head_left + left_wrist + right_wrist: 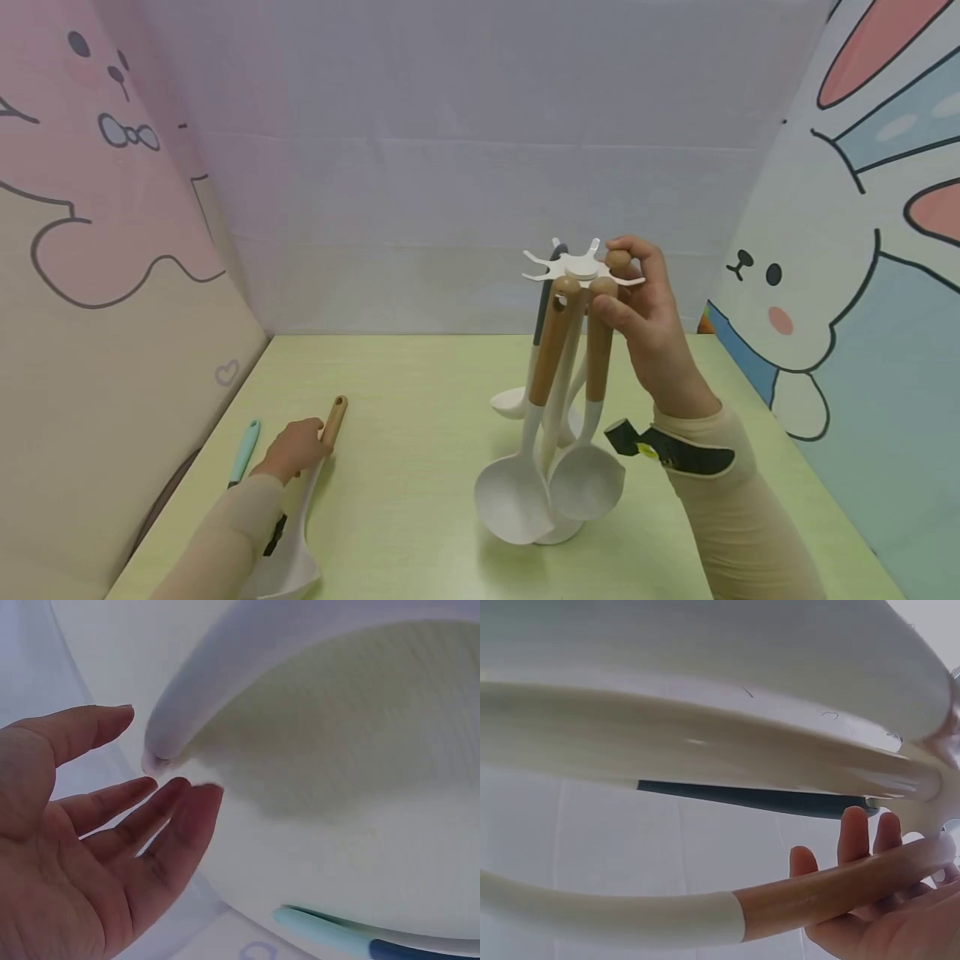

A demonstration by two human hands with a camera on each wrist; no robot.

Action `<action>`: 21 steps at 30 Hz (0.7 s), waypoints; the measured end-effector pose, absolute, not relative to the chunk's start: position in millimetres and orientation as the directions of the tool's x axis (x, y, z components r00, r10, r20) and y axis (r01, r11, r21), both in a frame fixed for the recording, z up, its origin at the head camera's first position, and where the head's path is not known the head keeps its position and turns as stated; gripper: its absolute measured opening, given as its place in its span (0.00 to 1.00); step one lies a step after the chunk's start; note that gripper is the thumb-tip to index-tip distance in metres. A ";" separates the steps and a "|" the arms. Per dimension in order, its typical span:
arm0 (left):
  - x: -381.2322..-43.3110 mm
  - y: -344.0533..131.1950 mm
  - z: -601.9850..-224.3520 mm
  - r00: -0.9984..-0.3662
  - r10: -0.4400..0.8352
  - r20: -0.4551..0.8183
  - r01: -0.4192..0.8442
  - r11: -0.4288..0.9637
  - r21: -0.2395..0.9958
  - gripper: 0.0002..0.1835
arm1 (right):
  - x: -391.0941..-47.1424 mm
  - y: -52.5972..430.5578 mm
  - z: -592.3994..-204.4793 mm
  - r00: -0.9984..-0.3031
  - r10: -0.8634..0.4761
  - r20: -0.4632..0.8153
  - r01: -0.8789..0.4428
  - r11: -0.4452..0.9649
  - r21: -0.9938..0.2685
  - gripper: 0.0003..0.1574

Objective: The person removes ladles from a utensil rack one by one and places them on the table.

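A white utensil rack (pixel 581 268) stands upright with several utensils hanging from its hooked top. My right hand (pixel 652 325) is at its upper right. Its fingers curl round a wooden handle (pixel 847 889) with a white neck, and the thumb lies by the handle of the front right ladle (pixel 588 479). What head that held handle carries is hard to tell. A second white ladle (pixel 513 498) hangs beside it. At the left, my left hand (pixel 296 450) is beside the wooden handle of a white turner (pixel 303 533) lying on the table; its fingers (pixel 199 825) are loosely spread.
A mint-handled utensil (pixel 245 450) lies left of my left hand, partly hidden by the sleeve. A dark-handled utensil (pixel 542 312) hangs at the rack's back left. The pale green table (pixel 405 467) meets a plain back wall and printed side panels.
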State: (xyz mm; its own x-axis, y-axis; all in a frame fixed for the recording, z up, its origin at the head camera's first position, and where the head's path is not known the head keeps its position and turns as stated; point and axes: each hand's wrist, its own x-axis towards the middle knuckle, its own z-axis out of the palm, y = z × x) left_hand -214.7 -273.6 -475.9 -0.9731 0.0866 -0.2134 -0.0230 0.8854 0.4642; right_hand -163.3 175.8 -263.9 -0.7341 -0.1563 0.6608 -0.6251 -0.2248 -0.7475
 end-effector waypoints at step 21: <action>-179.3 -125.0 -354.0 -0.835 0.409 0.368 0.531 0.425 0.733 0.29 | -166.9 180.4 -265.8 -0.750 -0.160 0.642 -0.621 -0.164 -0.766 0.34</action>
State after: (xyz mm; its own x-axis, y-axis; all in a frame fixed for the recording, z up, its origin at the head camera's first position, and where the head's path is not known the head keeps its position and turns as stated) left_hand -179.3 -125.0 -354.0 -0.8351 0.4090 0.3678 0.5309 0.4247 0.7333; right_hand -166.9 180.4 -265.8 -0.7498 -0.1596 0.6421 -0.6214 -0.1636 -0.7662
